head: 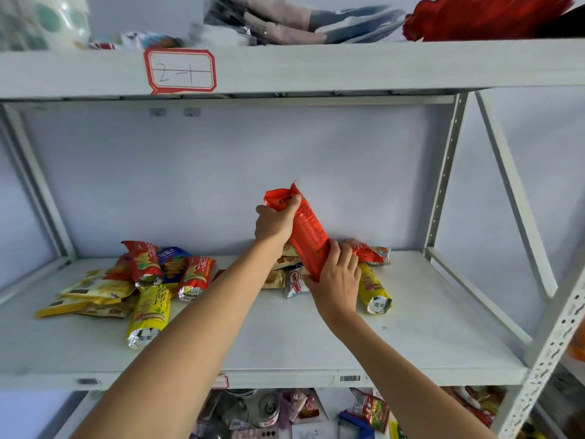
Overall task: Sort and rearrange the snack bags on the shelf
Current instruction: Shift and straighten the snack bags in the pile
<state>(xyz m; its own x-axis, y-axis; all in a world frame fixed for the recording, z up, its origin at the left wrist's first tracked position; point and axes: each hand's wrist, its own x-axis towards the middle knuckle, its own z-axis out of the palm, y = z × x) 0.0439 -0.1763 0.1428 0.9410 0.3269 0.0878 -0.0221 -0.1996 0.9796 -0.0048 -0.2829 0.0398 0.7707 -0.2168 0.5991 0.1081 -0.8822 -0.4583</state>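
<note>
Both hands hold one long red snack bag (308, 229) tilted upright above the middle of the white shelf (285, 337). My left hand (274, 221) grips its top end and my right hand (337, 277) grips its bottom end. Beneath it lies a small stack of tan bags (281, 275) and a small white and red packet (294, 282). To the right lie a yellow tube bag (373, 289) and a red bag (368, 251). A loose pile of red, yellow and blue bags (142, 280) sits at the left.
The upper shelf beam (348, 68) carries a red-framed label reading 2-1 (180, 71), with clothes and a red item above. A slanted brace and perforated upright (544, 353) stand at the right. The lower shelf (285, 410) holds mixed packets and cans.
</note>
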